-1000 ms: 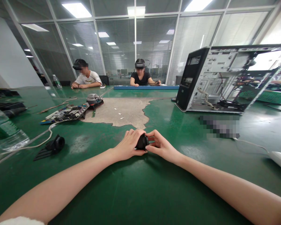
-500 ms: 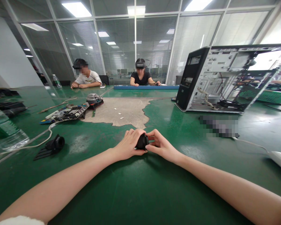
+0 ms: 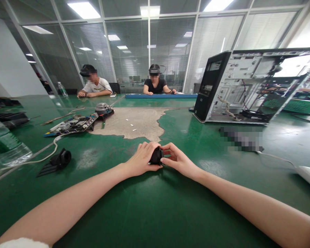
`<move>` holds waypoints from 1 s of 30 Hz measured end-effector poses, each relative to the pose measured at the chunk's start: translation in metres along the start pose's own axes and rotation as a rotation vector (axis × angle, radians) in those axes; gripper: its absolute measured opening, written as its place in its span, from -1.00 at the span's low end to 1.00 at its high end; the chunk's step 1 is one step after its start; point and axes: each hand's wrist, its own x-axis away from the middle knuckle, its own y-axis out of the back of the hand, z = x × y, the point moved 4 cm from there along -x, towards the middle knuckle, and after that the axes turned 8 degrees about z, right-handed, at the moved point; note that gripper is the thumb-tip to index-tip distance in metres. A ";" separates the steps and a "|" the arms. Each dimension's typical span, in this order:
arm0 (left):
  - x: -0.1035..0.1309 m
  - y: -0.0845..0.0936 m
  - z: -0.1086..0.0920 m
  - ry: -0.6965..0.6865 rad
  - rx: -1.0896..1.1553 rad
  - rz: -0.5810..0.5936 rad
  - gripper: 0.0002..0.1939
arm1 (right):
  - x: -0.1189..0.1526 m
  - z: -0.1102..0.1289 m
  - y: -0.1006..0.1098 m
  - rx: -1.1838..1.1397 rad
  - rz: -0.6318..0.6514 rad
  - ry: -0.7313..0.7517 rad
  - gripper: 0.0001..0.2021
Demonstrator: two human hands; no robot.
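Between my hands is a small, black, boxy part (image 3: 155,157), just above or on the green table; its exact kind cannot be made out. My left hand (image 3: 144,156) is wrapped round its left side, fingers over the top and thumb below. From the right, my right hand (image 3: 176,159) pinches its edge with thumb and fingertips. Much of the part is hidden by my left hand. To the left on the table lies a black plastic piece (image 3: 57,161) with a round opening and a slatted flap.
A circuit board (image 3: 72,124) lies at the left beside a metal motor-like part (image 3: 103,109). A clear bottle (image 3: 6,144) and white cable (image 3: 51,153) are at far left. An open computer case (image 3: 232,88) stands at right. Two people (image 3: 155,82) sit across the table (image 3: 155,213).
My right thumb has shifted very slightly on the part's edge. Otherwise both hands and the black part stay where they were.
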 end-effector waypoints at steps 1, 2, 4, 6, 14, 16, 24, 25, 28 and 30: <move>0.000 0.000 0.000 0.001 0.001 0.000 -0.41 | 0.000 0.000 0.000 -0.006 0.004 0.016 -0.73; 0.000 0.000 0.000 0.003 0.001 0.000 -0.41 | 0.000 0.001 0.000 -0.009 0.000 0.034 -0.73; 0.000 0.000 0.000 0.004 0.004 -0.001 -0.41 | 0.001 0.001 0.000 -0.009 -0.026 0.060 -0.76; -0.001 0.000 0.000 0.003 0.007 0.000 -0.39 | 0.001 0.002 0.001 -0.014 -0.047 0.063 -0.80; 0.000 0.001 -0.001 0.008 0.014 0.007 -0.39 | 0.001 0.000 0.001 0.025 -0.030 -0.026 -0.73; 0.000 0.001 0.000 0.009 0.014 0.007 -0.40 | 0.001 0.001 -0.001 0.017 -0.012 -0.006 -0.73; -0.001 -0.001 0.001 0.014 0.005 0.004 -0.38 | 0.001 0.002 0.001 0.031 -0.068 0.025 -0.80; -0.001 -0.001 0.001 0.015 0.005 0.005 -0.38 | 0.001 0.001 0.001 0.042 -0.070 0.010 -0.78; -0.001 0.000 0.000 0.013 0.011 0.008 -0.39 | 0.002 -0.001 0.002 0.060 -0.063 -0.019 -0.72; -0.001 0.000 0.000 0.014 0.011 0.009 -0.40 | 0.002 -0.001 0.001 0.053 -0.038 -0.018 -0.72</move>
